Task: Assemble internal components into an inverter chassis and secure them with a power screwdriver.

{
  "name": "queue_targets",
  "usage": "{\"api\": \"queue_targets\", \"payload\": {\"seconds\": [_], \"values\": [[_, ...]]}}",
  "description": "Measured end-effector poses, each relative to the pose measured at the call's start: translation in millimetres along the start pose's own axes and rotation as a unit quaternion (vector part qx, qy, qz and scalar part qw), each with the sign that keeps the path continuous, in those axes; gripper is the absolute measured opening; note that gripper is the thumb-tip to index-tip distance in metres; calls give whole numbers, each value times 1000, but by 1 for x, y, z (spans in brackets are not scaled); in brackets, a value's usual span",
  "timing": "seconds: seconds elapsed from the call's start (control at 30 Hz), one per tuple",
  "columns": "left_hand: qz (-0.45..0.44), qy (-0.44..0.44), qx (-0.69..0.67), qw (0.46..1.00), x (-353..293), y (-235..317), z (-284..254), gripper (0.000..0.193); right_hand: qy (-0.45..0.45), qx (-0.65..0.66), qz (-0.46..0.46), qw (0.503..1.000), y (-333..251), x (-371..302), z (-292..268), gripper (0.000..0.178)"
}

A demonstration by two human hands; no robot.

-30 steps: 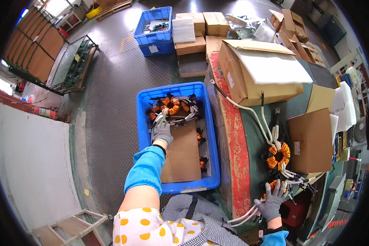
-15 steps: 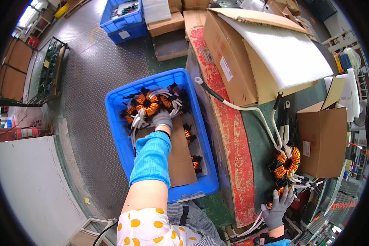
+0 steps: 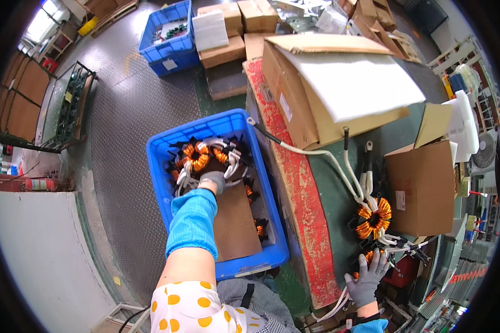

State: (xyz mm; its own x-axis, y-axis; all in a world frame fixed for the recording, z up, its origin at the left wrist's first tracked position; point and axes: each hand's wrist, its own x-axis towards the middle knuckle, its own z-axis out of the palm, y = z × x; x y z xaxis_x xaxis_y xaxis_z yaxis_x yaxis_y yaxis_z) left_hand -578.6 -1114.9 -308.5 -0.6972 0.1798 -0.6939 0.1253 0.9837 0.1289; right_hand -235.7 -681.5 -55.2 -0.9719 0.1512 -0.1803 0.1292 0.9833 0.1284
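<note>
My left hand (image 3: pixel 213 178), in a grey glove, is down inside the blue plastic bin (image 3: pixel 156 191). It looks curled among white cable leads; its fingertips and whatever they grip are hidden. Just beyond it lies a copper-wound ring coil (image 3: pixel 196 157) with black fittings, and another coil (image 3: pixel 221 156) sits beside that. On the bench at the right, my gloved right hand (image 3: pixel 368 282) rests with fingers spread, touching a partly covered coil (image 3: pixel 370 257). Above it lies a larger ring coil (image 3: pixel 374 218) with thick white leads (image 3: pixel 336 166) ending in black sleeves and metal lugs.
Brown cardboard (image 3: pixel 236 230) lies in the bin, with more coils (image 3: pixel 260 228) along its right side. The red-edged bench (image 3: pixel 311 222) carries a large carton (image 3: pixel 294 105) with white foam and a smaller carton (image 3: pixel 419 188). Another blue crate (image 3: pixel 169 55) stands at the far left.
The view has shifted, so the bench and its contents appear further left and the bin slightly lower. My left hand stays in the bin among the leads; my right hand stays at the coil.
</note>
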Motion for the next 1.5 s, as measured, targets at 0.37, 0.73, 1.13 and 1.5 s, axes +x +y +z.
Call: {"api": "queue_targets", "payload": {"seconds": [0.37,0.73,1.13,1.5], "values": [[76,-81,42,993,-82,33,43,32,10,12,10,1000,-1,0,-3,71],[85,-158,-439,881,-201,49,11,27,51,65,16,996,3,-8,-12,70],[260,81,-433,860,-459,165,-200,32,105,119,-4,987,16,-23,-1,68],[306,51,-545,779,-375,379,-199,22,209,292,-76,930,60,-50,37,58]]}}
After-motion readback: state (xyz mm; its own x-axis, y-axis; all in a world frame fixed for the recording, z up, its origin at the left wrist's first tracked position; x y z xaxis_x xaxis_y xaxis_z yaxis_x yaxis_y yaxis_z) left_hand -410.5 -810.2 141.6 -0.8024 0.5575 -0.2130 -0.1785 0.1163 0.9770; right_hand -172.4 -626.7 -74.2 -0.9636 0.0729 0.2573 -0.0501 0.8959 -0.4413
